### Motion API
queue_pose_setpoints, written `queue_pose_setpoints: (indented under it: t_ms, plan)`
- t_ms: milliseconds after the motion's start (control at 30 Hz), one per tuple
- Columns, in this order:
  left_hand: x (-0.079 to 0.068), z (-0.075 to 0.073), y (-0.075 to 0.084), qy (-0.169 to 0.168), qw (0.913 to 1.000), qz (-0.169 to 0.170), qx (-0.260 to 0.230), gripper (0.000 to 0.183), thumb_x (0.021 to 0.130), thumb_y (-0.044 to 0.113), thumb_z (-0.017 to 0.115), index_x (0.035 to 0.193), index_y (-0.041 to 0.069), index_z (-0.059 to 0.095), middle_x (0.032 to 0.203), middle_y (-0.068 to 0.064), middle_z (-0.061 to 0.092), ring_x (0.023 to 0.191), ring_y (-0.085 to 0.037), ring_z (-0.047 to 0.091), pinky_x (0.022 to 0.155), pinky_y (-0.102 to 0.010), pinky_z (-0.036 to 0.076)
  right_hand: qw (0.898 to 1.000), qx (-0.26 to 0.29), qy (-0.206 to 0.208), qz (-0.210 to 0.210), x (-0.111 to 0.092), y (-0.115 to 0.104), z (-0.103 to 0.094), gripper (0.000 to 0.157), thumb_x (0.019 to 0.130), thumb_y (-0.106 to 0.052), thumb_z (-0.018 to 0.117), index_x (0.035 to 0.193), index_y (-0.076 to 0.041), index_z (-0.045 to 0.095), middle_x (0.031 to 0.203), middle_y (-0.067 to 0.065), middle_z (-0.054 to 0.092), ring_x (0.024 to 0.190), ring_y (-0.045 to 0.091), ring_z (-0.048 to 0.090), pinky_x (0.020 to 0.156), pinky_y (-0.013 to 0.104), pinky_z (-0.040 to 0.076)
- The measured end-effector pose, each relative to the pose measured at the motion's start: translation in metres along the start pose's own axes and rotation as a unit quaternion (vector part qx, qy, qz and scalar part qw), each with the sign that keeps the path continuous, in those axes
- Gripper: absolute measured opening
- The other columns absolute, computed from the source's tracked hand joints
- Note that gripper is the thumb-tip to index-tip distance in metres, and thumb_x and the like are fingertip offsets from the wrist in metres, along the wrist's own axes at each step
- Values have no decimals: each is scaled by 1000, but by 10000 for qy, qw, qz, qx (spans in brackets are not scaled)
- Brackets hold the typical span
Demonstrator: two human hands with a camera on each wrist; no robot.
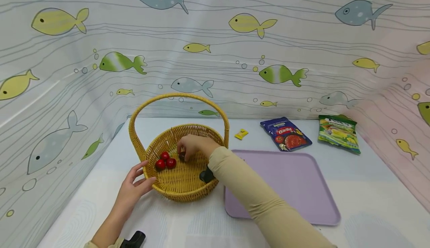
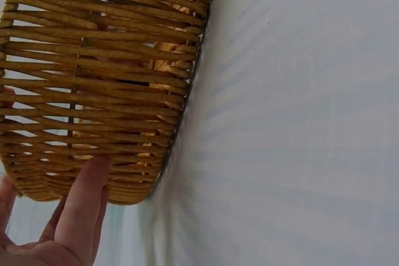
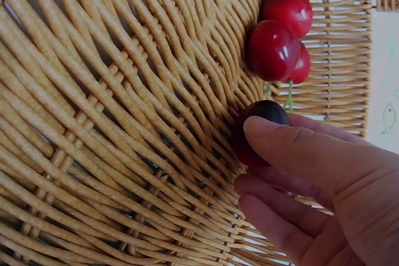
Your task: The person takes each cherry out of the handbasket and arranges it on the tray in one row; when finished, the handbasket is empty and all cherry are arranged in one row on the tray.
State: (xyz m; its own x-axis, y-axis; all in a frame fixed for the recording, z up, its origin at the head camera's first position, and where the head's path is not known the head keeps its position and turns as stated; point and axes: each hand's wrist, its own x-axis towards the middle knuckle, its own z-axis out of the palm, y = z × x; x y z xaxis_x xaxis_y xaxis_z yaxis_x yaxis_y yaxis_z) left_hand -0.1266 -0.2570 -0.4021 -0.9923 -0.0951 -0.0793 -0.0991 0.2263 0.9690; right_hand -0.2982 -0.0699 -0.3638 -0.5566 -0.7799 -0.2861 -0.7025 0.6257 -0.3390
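A round wicker basket [image 1: 174, 194] with a tall arched handle stands on the table. Inside it my right hand [image 1: 193, 145] pinches a dark red, nearly black cherry [image 3: 265, 111] between thumb and fingers, low over the woven bottom. Beside that cherry lies a cluster of three bright red cherries [image 1: 171, 163] with green stems, close to the basket's left wall. My left hand [image 1: 132, 188] is at the outside of that wall, its spread, fairly straight fingers touching the rim and weave. One finger [image 2: 84, 207] presses the wickerwork in the left wrist view.
Right of the basket lies a lilac tray [image 1: 282, 188], partly under my right forearm. Behind it are a small yellow packet [image 1: 241, 134], a blue Barilla pouch [image 1: 285, 134] and a green-yellow bag [image 1: 338, 133]. A fish-patterned curtain [image 1: 215, 61] closes off the back and sides.
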Motion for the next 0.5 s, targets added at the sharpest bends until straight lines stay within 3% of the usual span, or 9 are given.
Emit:
queue_pose_setpoints:
  t_ms: [300,500]
  plan:
    - [-1,1,2,-19,10000,-7,30,65,92,17,60,146,12,24,139,-23,25,93,5,52,78,-26,53,9993,-150,63,-339,-7,-9,-12,37,81,-11,73,117,-12,64,103,0,62,88,12,56,69,22,48]
    - [-2,1,3,28,9999,-76,83,65,92,16,60,146,13,24,140,-23,24,103,-7,52,79,-29,53,9969,-262,158,-728,-25,-23,-29,36,83,-13,70,119,-12,63,90,-2,60,77,10,51,65,20,43]
